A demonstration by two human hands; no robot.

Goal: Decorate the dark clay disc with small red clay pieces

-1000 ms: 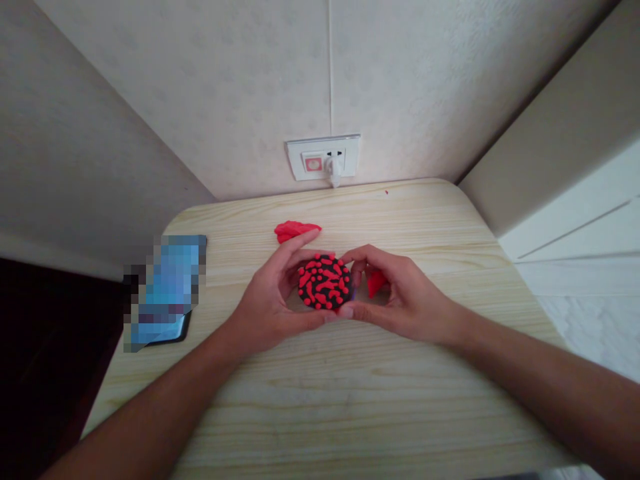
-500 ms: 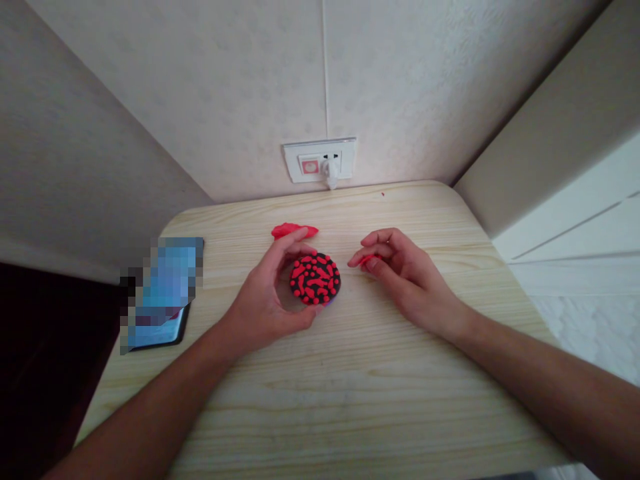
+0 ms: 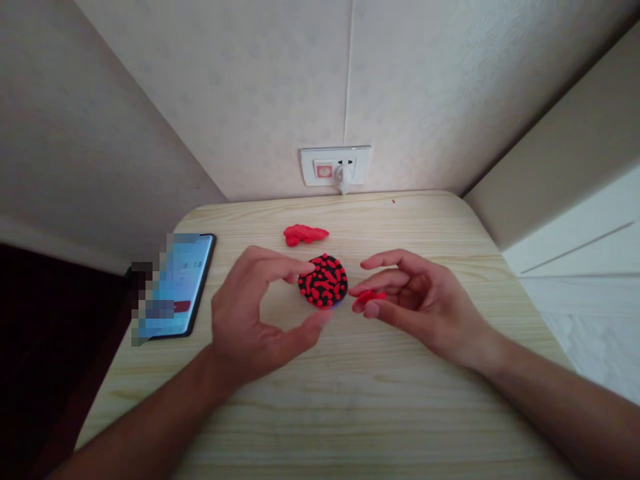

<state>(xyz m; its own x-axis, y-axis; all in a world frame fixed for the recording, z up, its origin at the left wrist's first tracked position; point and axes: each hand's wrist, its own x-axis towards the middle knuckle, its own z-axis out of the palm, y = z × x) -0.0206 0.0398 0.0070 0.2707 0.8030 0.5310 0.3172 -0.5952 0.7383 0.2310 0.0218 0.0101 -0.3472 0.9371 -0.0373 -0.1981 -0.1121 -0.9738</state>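
A round black disc [image 3: 323, 281] dotted with red blobs and short red strips lies on the wooden table, with a bit of purple at its lower edge. My left hand [image 3: 265, 307] is at its left, thumb and fingers spread apart, holding nothing; the fingertips overlap the disc's edge in view, and I cannot tell whether they touch it. Just right of the disc, my right hand [image 3: 415, 303] pinches a small piece of red modelling clay [image 3: 369, 299] between thumb and fingers. Behind the disc rests a larger lump of red modelling clay [image 3: 305, 234].
On the table's left side lies a phone [image 3: 197, 287] with its screen lit and partly blurred out. A wall socket [image 3: 336, 167] with a white plug sits just above the table's back edge. A tiny red crumb [image 3: 393, 201] lies near that edge.
Both hands were around the disc a second ago. The right hand moved off to the right with the red clay; the left hand then drew back and opened wider, leaving the disc on the table.
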